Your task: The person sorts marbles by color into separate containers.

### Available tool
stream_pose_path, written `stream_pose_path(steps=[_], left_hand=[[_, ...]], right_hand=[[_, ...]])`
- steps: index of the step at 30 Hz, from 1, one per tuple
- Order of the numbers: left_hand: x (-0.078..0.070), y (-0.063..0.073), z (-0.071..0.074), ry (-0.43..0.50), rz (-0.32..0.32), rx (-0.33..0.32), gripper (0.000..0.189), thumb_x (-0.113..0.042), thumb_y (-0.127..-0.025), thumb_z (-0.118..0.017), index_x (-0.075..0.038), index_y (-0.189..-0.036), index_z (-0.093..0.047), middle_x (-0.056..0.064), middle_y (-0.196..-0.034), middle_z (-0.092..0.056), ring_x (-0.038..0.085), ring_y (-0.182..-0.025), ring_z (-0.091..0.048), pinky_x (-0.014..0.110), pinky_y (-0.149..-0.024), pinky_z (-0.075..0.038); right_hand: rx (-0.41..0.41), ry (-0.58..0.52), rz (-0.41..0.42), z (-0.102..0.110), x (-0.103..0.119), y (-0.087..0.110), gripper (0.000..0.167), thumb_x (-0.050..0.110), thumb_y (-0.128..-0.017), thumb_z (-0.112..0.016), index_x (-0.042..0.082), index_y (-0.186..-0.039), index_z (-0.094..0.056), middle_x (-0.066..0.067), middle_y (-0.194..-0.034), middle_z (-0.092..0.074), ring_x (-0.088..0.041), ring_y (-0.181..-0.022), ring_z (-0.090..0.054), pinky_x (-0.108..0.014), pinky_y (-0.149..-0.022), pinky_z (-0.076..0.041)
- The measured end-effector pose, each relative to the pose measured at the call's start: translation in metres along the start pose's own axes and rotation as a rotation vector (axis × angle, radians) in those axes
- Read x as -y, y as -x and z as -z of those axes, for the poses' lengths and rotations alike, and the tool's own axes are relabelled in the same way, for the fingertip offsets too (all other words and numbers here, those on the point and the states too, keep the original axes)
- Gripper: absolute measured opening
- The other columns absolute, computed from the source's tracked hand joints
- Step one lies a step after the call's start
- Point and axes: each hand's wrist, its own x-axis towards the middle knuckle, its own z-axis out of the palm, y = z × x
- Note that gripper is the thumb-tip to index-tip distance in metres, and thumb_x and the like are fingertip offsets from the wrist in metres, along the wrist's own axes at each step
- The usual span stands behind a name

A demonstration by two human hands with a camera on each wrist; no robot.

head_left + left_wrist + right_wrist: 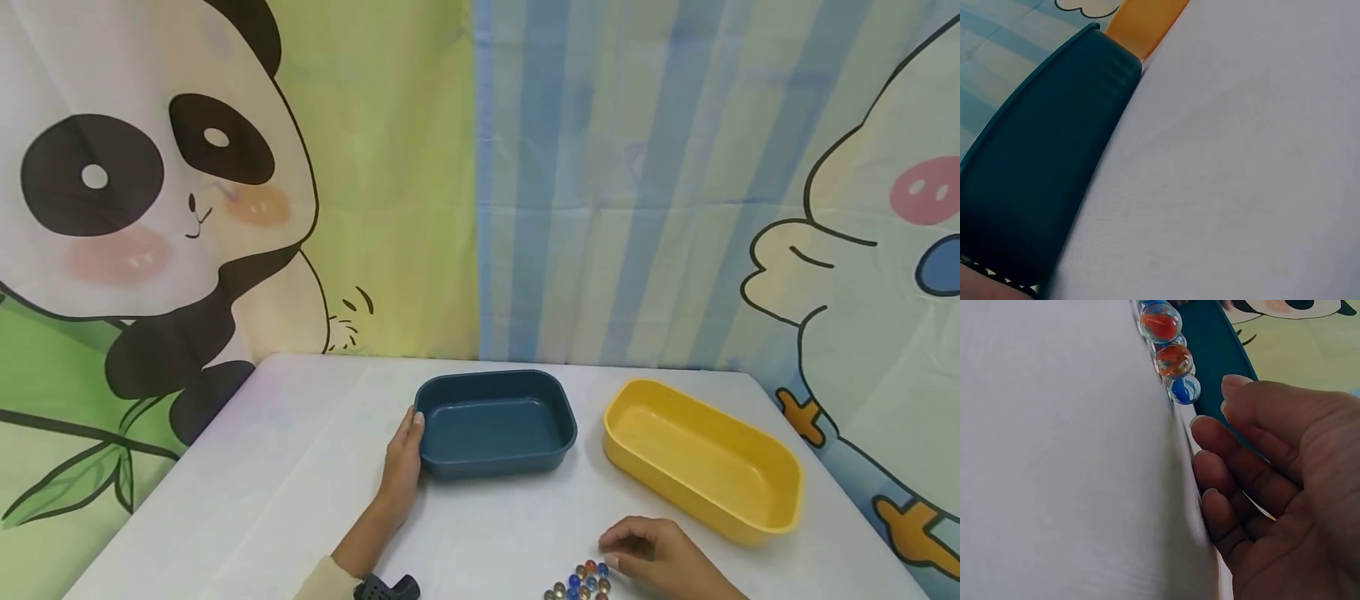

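Observation:
A dark blue rectangular tray (495, 427) stands on the white table, its bare inside showing. Against its left end wall lies my left hand (402, 468), fingers extended along the outside; in the left wrist view only a sliver of that hand (985, 287) shows below the tray's wall (1054, 144). Several glass marbles (574, 581), blue, orange and clear, lie in a cluster at the near edge of the head view. Just right of them is my right hand (660, 554), fingers loosely bent with nothing between them. The right wrist view shows its fingertips apart from the marbles (1161, 325).
A yellow rectangular tray (697, 458) stands at an angle to the right of the blue one, beyond my right hand. Behind the table (247, 500) hang printed curtains (397, 183) with a panda and stripes. A black watch-like band (386, 588) is on the left wrist.

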Motion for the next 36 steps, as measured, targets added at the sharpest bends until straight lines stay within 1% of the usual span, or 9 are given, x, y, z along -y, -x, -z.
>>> stream_pose_path(steps=[4,9,13,16,17,22,27,31,36], left_hand=[[0.0013,0.0014,-0.0006,-0.010,0.007,0.005,0.057,-0.030,-0.106,-0.040,-0.004,-0.154,-0.023,0.010,-0.159,-0.022,0.027,-0.147,-0.011,0.046,-0.118,-0.012],[0.0029,0.0009,0.0003,-0.053,0.001,0.020,0.058,-0.036,-0.107,-0.033,-0.005,-0.154,-0.022,0.008,-0.159,-0.022,0.026,-0.146,-0.013,0.045,-0.118,-0.014],[-0.0005,0.0035,0.0013,-0.066,0.018,0.035,0.056,-0.033,-0.108,-0.029,-0.003,-0.154,-0.021,0.010,-0.159,-0.021,0.028,-0.146,-0.012,0.046,-0.118,-0.014],[-0.0004,0.0044,0.0015,-0.063,0.021,0.036,0.055,-0.032,-0.108,-0.030,-0.003,-0.154,-0.021,0.012,-0.159,-0.021,0.030,-0.146,-0.012,0.047,-0.117,-0.013],[0.0037,0.0024,0.0018,-0.061,0.019,0.033,0.056,-0.034,-0.108,-0.030,-0.004,-0.154,-0.021,0.010,-0.159,-0.021,0.028,-0.146,-0.012,0.047,-0.118,-0.013],[0.0062,0.0013,0.0021,-0.062,0.022,0.026,0.059,-0.040,-0.106,-0.032,-0.007,-0.154,-0.023,0.008,-0.159,-0.023,0.026,-0.146,-0.013,0.047,-0.118,-0.013],[0.0070,-0.0011,0.0020,-0.068,0.027,0.013,0.059,-0.040,-0.106,-0.034,-0.006,-0.153,-0.025,0.009,-0.158,-0.024,0.026,-0.146,-0.013,0.047,-0.118,-0.012],[0.0072,-0.0018,0.0018,-0.072,0.030,0.020,0.058,-0.038,-0.106,-0.033,-0.005,-0.153,-0.025,0.009,-0.158,-0.024,0.026,-0.146,-0.013,0.047,-0.118,-0.012],[0.0043,-0.0023,0.0015,-0.072,0.017,0.027,0.058,-0.038,-0.106,-0.032,-0.006,-0.154,-0.024,0.008,-0.158,-0.024,0.026,-0.146,-0.014,0.046,-0.118,-0.013]], right_hand=[[0.009,0.006,0.005,-0.0010,-0.0016,0.0001,0.018,0.017,-0.086,-0.074,0.008,-0.101,-0.071,-0.003,-0.099,-0.068,-0.024,-0.087,-0.060,-0.027,-0.078,-0.056],[0.031,0.034,0.033,-0.0006,-0.0017,-0.0022,0.017,0.021,-0.087,-0.074,0.011,-0.100,-0.071,-0.002,-0.099,-0.067,-0.023,-0.087,-0.060,-0.026,-0.078,-0.056],[0.064,0.028,0.051,0.0014,-0.0019,-0.0020,0.018,0.023,-0.088,-0.073,0.011,-0.101,-0.071,-0.002,-0.101,-0.066,-0.022,-0.089,-0.061,-0.026,-0.079,-0.055],[0.074,0.047,0.063,0.0023,-0.0029,-0.0018,0.016,0.025,-0.089,-0.072,0.013,-0.101,-0.071,0.000,-0.102,-0.067,-0.021,-0.090,-0.060,-0.026,-0.081,-0.055],[0.073,0.053,0.067,0.0023,-0.0033,-0.0019,0.016,0.025,-0.089,-0.072,0.014,-0.100,-0.071,0.000,-0.102,-0.067,-0.020,-0.090,-0.060,-0.027,-0.081,-0.055],[0.069,0.083,0.095,0.0009,-0.0037,-0.0023,0.013,0.028,-0.088,-0.073,0.019,-0.098,-0.072,0.002,-0.100,-0.066,-0.018,-0.090,-0.059,-0.025,-0.083,-0.054],[0.082,0.072,0.134,-0.0017,-0.0044,-0.0024,0.009,0.022,-0.089,-0.072,0.019,-0.098,-0.073,0.001,-0.100,-0.067,-0.017,-0.091,-0.059,-0.023,-0.083,-0.053],[0.100,0.061,0.135,-0.0029,-0.0048,-0.0015,0.010,0.018,-0.090,-0.071,0.020,-0.100,-0.073,0.001,-0.102,-0.067,-0.017,-0.093,-0.059,-0.021,-0.083,-0.052],[0.116,0.091,0.095,-0.0014,-0.0013,-0.0003,0.014,0.020,-0.089,-0.071,0.023,-0.102,-0.073,0.002,-0.103,-0.066,-0.018,-0.093,-0.058,-0.023,-0.085,-0.052]])
